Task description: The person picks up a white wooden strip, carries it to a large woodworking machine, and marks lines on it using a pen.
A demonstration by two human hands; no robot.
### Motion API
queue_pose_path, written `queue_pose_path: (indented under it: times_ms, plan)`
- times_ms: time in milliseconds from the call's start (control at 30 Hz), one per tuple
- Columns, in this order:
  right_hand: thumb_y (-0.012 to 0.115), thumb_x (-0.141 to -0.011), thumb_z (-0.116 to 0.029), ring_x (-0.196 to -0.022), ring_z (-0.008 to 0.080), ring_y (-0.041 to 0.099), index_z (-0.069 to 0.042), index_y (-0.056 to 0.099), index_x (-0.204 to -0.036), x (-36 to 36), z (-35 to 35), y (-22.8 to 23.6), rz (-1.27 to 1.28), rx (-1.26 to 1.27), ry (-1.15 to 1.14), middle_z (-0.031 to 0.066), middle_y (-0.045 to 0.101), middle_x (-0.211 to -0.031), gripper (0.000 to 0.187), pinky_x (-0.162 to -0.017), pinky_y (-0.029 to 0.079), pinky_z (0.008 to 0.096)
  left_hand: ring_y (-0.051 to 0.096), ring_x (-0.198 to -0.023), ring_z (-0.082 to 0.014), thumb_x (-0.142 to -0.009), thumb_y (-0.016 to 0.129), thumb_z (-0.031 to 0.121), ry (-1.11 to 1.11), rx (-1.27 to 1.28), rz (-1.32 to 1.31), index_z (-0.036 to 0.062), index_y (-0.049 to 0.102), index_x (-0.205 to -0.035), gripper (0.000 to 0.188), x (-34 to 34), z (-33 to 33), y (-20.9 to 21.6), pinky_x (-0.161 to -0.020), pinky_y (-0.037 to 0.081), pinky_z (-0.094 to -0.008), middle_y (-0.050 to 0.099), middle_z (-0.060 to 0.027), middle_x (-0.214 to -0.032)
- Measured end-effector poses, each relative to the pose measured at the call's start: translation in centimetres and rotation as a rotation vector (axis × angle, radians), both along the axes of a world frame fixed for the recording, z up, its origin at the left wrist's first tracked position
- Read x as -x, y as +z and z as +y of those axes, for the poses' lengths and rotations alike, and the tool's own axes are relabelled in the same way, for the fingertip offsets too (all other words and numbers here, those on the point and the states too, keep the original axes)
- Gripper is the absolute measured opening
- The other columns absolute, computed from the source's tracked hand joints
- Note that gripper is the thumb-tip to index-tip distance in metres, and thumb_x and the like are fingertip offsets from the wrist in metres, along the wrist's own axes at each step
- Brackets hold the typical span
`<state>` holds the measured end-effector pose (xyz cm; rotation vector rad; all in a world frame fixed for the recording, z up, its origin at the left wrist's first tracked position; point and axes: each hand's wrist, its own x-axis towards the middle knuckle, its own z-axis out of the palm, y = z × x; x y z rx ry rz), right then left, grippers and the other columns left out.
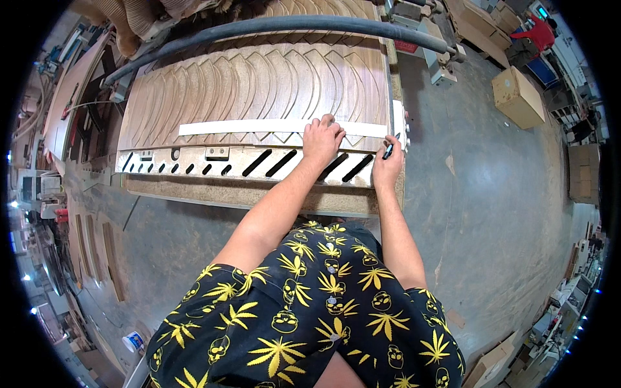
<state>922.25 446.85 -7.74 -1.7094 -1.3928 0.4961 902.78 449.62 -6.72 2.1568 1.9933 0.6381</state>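
Note:
A carved wooden panel (213, 84) with curved, scale-like grooves lies on the machine bed in front of me. Across its near part runs a long white strip (246, 127), straight like a ruler. My left hand (321, 139) presses on this strip right of its middle, fingers bent and closed over it. At the strip's right end, by the panel's right edge, my right hand (388, 165) grips a dark marker with a light blue part (388, 150). The marker's tip is too small to make out.
A slotted pale metal rail (239, 169) borders the panel's near side. A thick dark bar (278, 26) crosses above its far part. Ribbed hoses (123, 26) hang at the far left. A cardboard box (517, 97) stands on the floor (479, 213) to the right.

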Motion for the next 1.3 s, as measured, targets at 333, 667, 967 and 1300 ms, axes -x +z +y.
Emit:
queue_pose_path:
  times_ms: [333, 667, 967, 1300]
  plan:
    - [0.061, -0.087, 0.003, -0.109, 0.0328, 0.064, -0.005, 0.062, -0.123, 0.1, 0.0, -0.2, -0.002, -0.033, -0.035, 0.0157, 0.068, -0.112, 0.037, -0.098, 0.048, 0.0435, 0.056, -0.109, -0.0255, -0.097, 0.067, 0.037, -0.020, 0.037, 0.007, 0.0141, 0.077, -0.099, 0.025, 0.1, 0.0, 0.3, -0.092, 0.043, -0.0410, 0.063, -0.0038, -0.126]
    - [0.061, -0.091, 0.000, -0.113, 0.0352, 0.059, -0.005, 0.061, -0.124, 0.0, -0.2, -0.3, 0.024, -0.018, -0.015, 0.0160, 0.066, -0.116, 0.034, -0.099, 0.046, 0.0455, 0.056, -0.109, -0.0251, -0.097, 0.067, 0.037, -0.022, 0.037, 0.007, 0.0144, 0.077, -0.099, 0.025, 0.2, -0.1, 0.4, -0.092, 0.043, -0.0406, 0.062, -0.0037, -0.127]
    - [0.059, -0.091, -0.001, -0.112, 0.0366, 0.061, -0.004, 0.062, -0.125, -0.4, 0.1, 0.1, 0.065, -0.030, -0.004, 0.0177, 0.068, -0.116, 0.034, -0.099, 0.046, 0.0452, 0.057, -0.110, -0.0252, -0.094, 0.070, 0.037, -0.074, 0.113, 0.032, 0.0158, 0.076, -0.107, 0.025, 0.8, 0.4, 1.4, -0.095, 0.043, -0.0406, 0.062, -0.0038, -0.124]
    - [0.057, -0.095, -0.002, -0.112, 0.0334, 0.065, -0.001, 0.063, -0.121, -1.3, -2.8, 1.4, 0.221, -0.158, -0.047, 0.0174, 0.069, -0.117, 0.027, -0.100, 0.049, 0.0409, 0.060, -0.114, -0.0303, -0.087, 0.078, 0.029, -0.203, 0.219, 0.183, 0.0136, 0.074, -0.114, 0.031, 1.2, 4.0, 3.8, -0.097, 0.046, -0.0434, 0.064, -0.0122, -0.121]
